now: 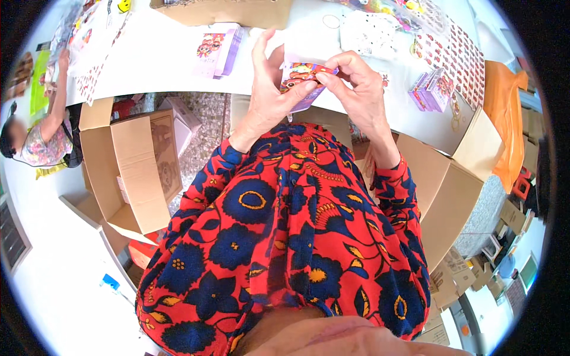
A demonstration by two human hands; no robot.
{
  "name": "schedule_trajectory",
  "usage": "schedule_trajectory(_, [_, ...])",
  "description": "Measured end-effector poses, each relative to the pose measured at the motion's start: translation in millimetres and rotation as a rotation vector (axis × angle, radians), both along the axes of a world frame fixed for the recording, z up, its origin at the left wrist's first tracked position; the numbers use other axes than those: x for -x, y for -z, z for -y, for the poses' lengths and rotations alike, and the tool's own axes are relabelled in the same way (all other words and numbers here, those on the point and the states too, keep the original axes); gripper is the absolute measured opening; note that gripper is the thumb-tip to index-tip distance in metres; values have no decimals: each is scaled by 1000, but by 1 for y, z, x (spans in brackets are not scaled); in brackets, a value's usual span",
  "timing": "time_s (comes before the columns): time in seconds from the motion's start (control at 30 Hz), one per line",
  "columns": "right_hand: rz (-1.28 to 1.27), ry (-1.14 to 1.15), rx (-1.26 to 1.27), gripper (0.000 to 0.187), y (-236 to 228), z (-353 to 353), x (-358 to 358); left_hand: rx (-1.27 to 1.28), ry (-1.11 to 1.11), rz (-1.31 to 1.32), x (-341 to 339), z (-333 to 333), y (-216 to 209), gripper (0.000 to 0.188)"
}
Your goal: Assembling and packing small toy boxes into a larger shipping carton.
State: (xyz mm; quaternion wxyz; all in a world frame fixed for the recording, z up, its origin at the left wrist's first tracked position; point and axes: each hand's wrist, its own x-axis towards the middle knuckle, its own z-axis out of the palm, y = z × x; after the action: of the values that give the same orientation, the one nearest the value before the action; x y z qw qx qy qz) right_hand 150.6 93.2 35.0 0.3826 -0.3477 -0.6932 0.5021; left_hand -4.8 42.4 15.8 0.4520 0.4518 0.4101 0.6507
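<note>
At the near edge of a smooth white table (160, 65), in the head view, the left hand (266, 98) and right hand (360, 92) both grasp a small purple printed packet (300, 73), partly hidden by them. Open brown cardboard boxes (142, 157) flank the person over a speckled stone-like floor (211, 124). The upper edge cuts off a tan carton (222, 13); the clear plastic bags (421, 21) are hard to make out.

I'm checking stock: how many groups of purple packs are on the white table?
2: one group left of the left hand, another group right of the right hand. The held pack isn't counted; others may be hidden.
</note>
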Motion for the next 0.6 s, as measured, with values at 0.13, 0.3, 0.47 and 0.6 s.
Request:
schedule_trajectory(0.13, [-41,-13,6,19,-7,1,-2,231,280,44,9,5,3,57])
schedule_trajectory(0.3, [-52,-43,-16,27,-8,2,-5,311,348,9,9,2,4,37])
schedule_trajectory(0.47, [8,-56,-86,29,-9,2,-8,305,312,17,3,1,-7,37])
schedule_trajectory(0.6, [-154,49,-59,39,-16,1,-6,251,286,-15,2,0,-2,38])
